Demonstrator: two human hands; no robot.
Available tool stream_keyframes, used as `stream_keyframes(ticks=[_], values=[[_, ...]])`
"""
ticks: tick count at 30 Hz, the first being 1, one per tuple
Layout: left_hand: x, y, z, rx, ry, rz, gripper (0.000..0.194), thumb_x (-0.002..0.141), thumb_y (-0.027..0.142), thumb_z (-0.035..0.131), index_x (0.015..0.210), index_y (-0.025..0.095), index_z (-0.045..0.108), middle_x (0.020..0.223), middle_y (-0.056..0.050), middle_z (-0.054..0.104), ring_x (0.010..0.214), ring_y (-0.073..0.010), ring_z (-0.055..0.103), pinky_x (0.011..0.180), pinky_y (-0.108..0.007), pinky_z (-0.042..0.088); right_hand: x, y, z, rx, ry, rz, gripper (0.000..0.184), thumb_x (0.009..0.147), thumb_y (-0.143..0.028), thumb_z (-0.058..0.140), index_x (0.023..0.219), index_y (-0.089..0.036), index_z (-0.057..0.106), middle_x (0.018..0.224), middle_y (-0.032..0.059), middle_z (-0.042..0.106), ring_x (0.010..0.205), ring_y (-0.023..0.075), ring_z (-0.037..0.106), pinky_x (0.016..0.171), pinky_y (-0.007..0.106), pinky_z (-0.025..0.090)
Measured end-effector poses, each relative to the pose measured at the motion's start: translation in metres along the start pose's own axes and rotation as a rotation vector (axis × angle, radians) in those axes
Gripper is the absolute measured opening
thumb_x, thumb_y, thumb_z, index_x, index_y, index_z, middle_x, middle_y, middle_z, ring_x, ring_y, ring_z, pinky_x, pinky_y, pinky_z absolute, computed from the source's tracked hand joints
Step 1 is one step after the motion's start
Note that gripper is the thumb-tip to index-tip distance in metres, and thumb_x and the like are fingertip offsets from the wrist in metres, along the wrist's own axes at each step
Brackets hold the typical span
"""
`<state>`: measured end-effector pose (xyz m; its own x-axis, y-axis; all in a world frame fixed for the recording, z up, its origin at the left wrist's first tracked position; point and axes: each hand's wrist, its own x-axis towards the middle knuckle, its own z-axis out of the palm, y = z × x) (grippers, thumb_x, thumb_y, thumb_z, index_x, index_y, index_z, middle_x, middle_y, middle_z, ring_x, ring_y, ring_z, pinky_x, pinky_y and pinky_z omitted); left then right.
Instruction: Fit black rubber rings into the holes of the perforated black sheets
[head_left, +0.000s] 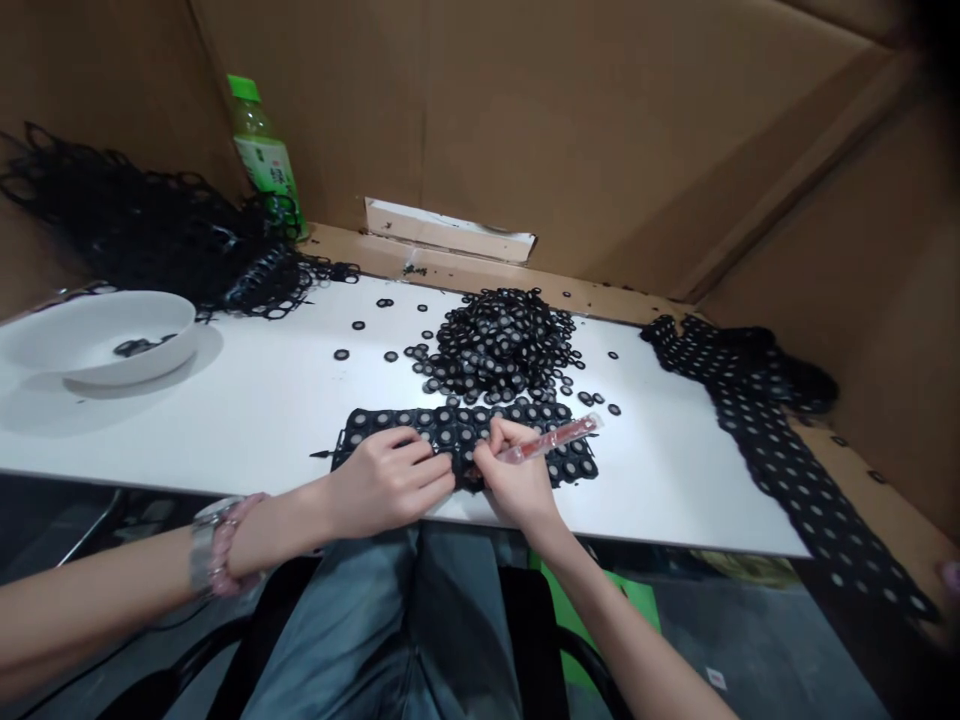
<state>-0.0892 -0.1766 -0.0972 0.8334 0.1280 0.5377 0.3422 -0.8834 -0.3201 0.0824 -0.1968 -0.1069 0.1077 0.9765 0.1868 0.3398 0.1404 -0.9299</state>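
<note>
My left hand (388,482) lies on the near edge of a black rubber sheet of linked rings (551,462) with grey centres, its fingers pressing the sheet to the white table (225,430). My right hand (517,472) pinches a translucent red pen-like tool (551,438) and has its tip on the sheet between both hands. Just beyond the sheet lies a heap of loose black rings (499,345) with grey centres. Single rings are scattered around the heap. The sheet's underside is hidden.
A white bowl (97,335) with a few black pieces stands at the left. Behind it lies a black tangle of ring netting (142,225). A green-capped drink bottle (264,155) stands at the back. A long dotted black sheet (780,450) drapes off the right. Cardboard walls surround the table.
</note>
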Motion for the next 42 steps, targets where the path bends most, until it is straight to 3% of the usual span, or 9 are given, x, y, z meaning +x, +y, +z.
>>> stream_keyframes(ticks=[15, 25, 30, 33, 35, 37, 40, 42], values=[[-0.003, 0.001, 0.007, 0.013, 0.117, -0.012, 0.02, 0.085, 0.01, 0.045, 0.07, 0.018, 0.056, 0.065, 0.004, 0.063, 0.056, -0.0096, 0.054, 0.067, -0.026, 0.045, 0.0, 0.0, 0.002, -0.004, -0.004, 0.011, 0.025, 0.059, -0.014, 0.047, 0.047, -0.022, 0.026, 0.043, -0.0077, 0.029, 0.043, 0.0081, 0.029, 0.042, 0.021, 0.022], [-0.009, 0.0, 0.011, 0.003, 0.168, -0.024, 0.019, 0.083, 0.01, 0.049, 0.068, 0.018, 0.056, 0.065, 0.003, 0.064, 0.059, -0.0102, 0.055, 0.073, -0.028, 0.045, -0.003, -0.001, 0.008, -0.154, -0.056, -0.131, 0.027, 0.059, -0.01, 0.044, 0.047, -0.021, 0.023, 0.042, -0.0074, 0.026, 0.042, 0.0074, 0.027, 0.042, 0.022, 0.02], [-0.007, 0.004, 0.003, -0.027, 0.132, 0.035, 0.018, 0.083, 0.01, 0.05, 0.068, 0.018, 0.057, 0.066, 0.004, 0.063, 0.059, -0.0101, 0.054, 0.071, -0.027, 0.042, -0.003, 0.0, 0.001, 0.066, -0.047, 0.042, 0.025, 0.059, -0.012, 0.047, 0.047, -0.022, 0.026, 0.041, -0.0086, 0.03, 0.039, 0.0067, 0.03, 0.04, 0.02, 0.022], [-0.001, 0.006, -0.01, -0.141, 0.008, 0.038, 0.015, 0.083, 0.02, 0.052, 0.069, 0.018, 0.057, 0.064, 0.003, 0.061, 0.059, -0.012, 0.053, 0.065, -0.028, 0.04, -0.004, 0.002, -0.006, 0.325, -0.086, 0.203, 0.026, 0.06, -0.015, 0.051, 0.051, -0.022, 0.028, 0.038, -0.0109, 0.031, 0.032, 0.0056, 0.03, 0.035, 0.019, 0.019], [0.005, 0.002, -0.018, -0.274, -0.136, -0.056, 0.022, 0.083, 0.036, 0.052, 0.07, 0.019, 0.056, 0.064, 0.002, 0.06, 0.059, -0.0138, 0.053, 0.059, -0.029, 0.038, -0.001, 0.001, -0.01, 0.432, -0.124, 0.245, 0.027, 0.061, -0.016, 0.053, 0.052, -0.022, 0.028, 0.037, -0.0119, 0.031, 0.03, 0.0046, 0.028, 0.034, 0.018, 0.016], [0.012, -0.009, -0.022, -0.366, -0.26, -0.269, 0.028, 0.083, 0.043, 0.049, 0.071, 0.019, 0.057, 0.066, 0.001, 0.06, 0.06, -0.0147, 0.054, 0.056, -0.028, 0.037, 0.007, -0.004, -0.013, 0.467, -0.131, 0.222, 0.028, 0.063, -0.017, 0.055, 0.053, -0.022, 0.029, 0.038, -0.0118, 0.032, 0.031, 0.004, 0.028, 0.034, 0.017, 0.016], [0.022, -0.027, -0.016, -0.368, -0.368, -0.609, 0.028, 0.085, 0.04, 0.043, 0.074, 0.019, 0.057, 0.073, -0.002, 0.062, 0.066, -0.0171, 0.056, 0.058, -0.027, 0.037, 0.027, -0.011, -0.012, 0.438, -0.078, 0.115, 0.03, 0.064, -0.017, 0.056, 0.051, -0.021, 0.03, 0.039, -0.0112, 0.033, 0.032, 0.0043, 0.031, 0.035, 0.018, 0.018], [0.027, -0.033, -0.005, -0.357, -0.407, -0.695, 0.03, 0.085, 0.042, 0.043, 0.075, 0.018, 0.058, 0.076, -0.004, 0.062, 0.073, -0.0206, 0.057, 0.062, -0.029, 0.038, 0.041, -0.011, -0.007, 0.424, -0.055, 0.063, 0.031, 0.063, -0.017, 0.057, 0.05, -0.021, 0.029, 0.037, -0.0112, 0.033, 0.032, 0.0047, 0.031, 0.036, 0.018, 0.019]])
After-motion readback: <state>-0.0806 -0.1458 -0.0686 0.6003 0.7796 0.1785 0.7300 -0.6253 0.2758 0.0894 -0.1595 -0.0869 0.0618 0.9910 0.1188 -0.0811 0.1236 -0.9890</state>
